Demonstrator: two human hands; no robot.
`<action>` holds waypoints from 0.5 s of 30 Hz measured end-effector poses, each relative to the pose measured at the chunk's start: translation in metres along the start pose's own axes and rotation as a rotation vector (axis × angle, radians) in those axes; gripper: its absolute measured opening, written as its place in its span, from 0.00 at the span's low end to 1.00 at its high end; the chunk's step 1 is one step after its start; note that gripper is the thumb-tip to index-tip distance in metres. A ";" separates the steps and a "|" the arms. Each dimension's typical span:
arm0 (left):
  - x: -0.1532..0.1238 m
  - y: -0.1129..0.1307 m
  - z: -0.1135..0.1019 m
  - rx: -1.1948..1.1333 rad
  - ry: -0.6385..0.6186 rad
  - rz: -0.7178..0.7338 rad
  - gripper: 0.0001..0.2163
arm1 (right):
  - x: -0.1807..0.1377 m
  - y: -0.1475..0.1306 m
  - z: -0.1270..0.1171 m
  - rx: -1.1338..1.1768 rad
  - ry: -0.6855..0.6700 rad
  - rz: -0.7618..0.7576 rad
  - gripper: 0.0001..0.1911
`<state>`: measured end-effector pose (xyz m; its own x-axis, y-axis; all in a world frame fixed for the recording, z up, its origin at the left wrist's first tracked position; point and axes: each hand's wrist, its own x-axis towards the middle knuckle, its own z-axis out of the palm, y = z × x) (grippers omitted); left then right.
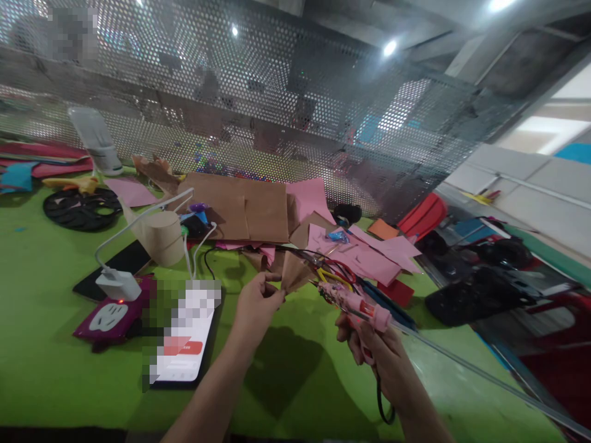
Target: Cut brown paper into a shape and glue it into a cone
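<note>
My left hand point(256, 301) pinches a small folded piece of brown paper point(294, 272) and holds it up above the green table point(55, 369). My right hand point(376, 351) is wrapped round a pink glue gun point(357, 304). The gun's nozzle points left toward the brown paper and sits close to its lower right edge. A dark cord hangs from the gun below my right wrist.
A phone point(187, 335) lies left of my left arm, beside a purple power strip point(108, 317) with a white charger. Brown and pink paper sheets point(258, 206), a brown paper cylinder point(161, 237) and scissors litter the far side. A perforated metal screen point(277, 92) stands behind.
</note>
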<state>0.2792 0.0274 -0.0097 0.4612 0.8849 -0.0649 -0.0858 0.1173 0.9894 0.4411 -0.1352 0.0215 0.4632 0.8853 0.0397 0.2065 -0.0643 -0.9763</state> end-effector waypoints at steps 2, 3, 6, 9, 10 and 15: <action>-0.007 0.000 -0.002 0.093 -0.027 0.008 0.17 | -0.004 -0.001 -0.003 -0.018 -0.004 0.031 0.24; -0.012 0.000 -0.004 0.160 -0.041 0.018 0.18 | -0.006 -0.001 -0.005 -0.035 -0.007 0.044 0.24; -0.033 0.002 -0.013 0.460 -0.049 0.055 0.21 | -0.012 -0.002 -0.009 -0.107 -0.054 0.074 0.25; -0.052 0.003 -0.022 0.853 -0.030 0.119 0.23 | -0.017 -0.001 -0.009 -0.152 -0.109 0.097 0.26; -0.056 0.003 -0.025 0.958 -0.035 0.151 0.23 | -0.019 -0.001 -0.007 -0.158 -0.121 0.104 0.26; -0.066 -0.003 -0.034 1.171 -0.076 0.274 0.19 | -0.024 0.000 0.000 -0.174 -0.156 0.160 0.27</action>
<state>0.2193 -0.0163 -0.0130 0.6074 0.7828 0.1350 0.6459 -0.5856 0.4898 0.4298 -0.1569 0.0202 0.3660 0.9170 -0.1584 0.2928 -0.2750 -0.9158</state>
